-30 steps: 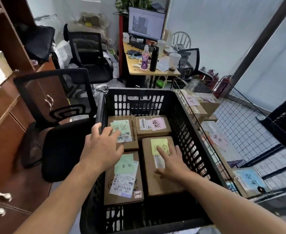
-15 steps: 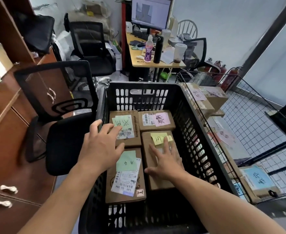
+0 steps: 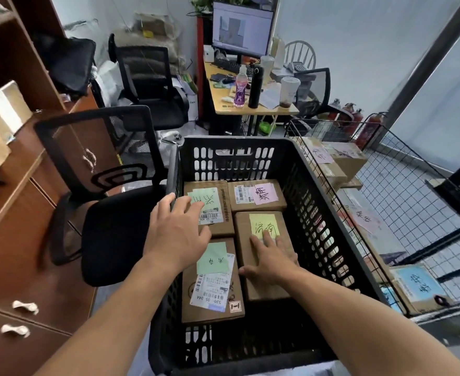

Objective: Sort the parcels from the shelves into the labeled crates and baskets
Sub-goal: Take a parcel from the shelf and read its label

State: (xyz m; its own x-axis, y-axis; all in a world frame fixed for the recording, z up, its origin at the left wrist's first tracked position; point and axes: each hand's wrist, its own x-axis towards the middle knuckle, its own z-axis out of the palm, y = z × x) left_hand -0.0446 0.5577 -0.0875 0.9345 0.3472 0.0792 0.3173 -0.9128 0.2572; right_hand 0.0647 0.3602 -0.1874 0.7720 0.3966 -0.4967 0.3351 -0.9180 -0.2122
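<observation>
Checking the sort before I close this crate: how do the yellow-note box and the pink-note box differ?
The yellow-note box lies lengthwise at the near right of the black crate; the pink-note box lies crosswise at the far right. The right hand lies flat on the yellow-note box; nothing touches the pink-note box. The pink-note box shows a printed label; none shows on the other. Both are brown cardboard with handwritten notes.

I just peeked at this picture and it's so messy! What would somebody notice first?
Probably the big black crate in the middle, holding four brown parcels with bright sticky notes. The left hand hovers over or rests on the far-left parcel, and the right hand lies flat on the parcel with the yellow note. Next, the wire basket to the right holds more labeled parcels.
</observation>
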